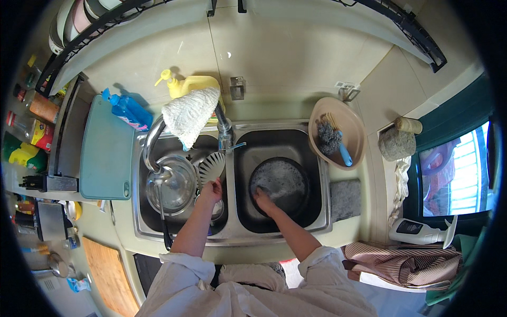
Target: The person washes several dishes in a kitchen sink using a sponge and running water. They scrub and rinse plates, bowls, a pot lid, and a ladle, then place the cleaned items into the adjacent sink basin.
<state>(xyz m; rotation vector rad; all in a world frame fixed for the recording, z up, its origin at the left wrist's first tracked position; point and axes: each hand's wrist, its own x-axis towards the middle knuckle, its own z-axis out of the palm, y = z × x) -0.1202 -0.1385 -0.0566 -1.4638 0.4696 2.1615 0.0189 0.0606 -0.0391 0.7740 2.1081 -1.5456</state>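
My left hand (211,191) is over the left sink basin, its fingers closed on the lower end of a pale fan-shaped slotted utensil (212,166). Beside it in that basin lie a clear glass bowl or lid (178,194) and a ladle (161,198) with a black handle. In the right basin (273,140) sits a dark round pan (295,198) holding sudsy water. My right hand (263,200) reaches over the pan's near left rim, fingertips at the suds; whether they grip anything is hidden.
A chrome faucet (225,130) rises between the basins, and a white cloth (192,115) hangs over its spout. A blue soap bottle (128,111) and teal cutting board (107,150) are on the left. Scrubbers (329,138) lie in a beige tub (358,130) at right.
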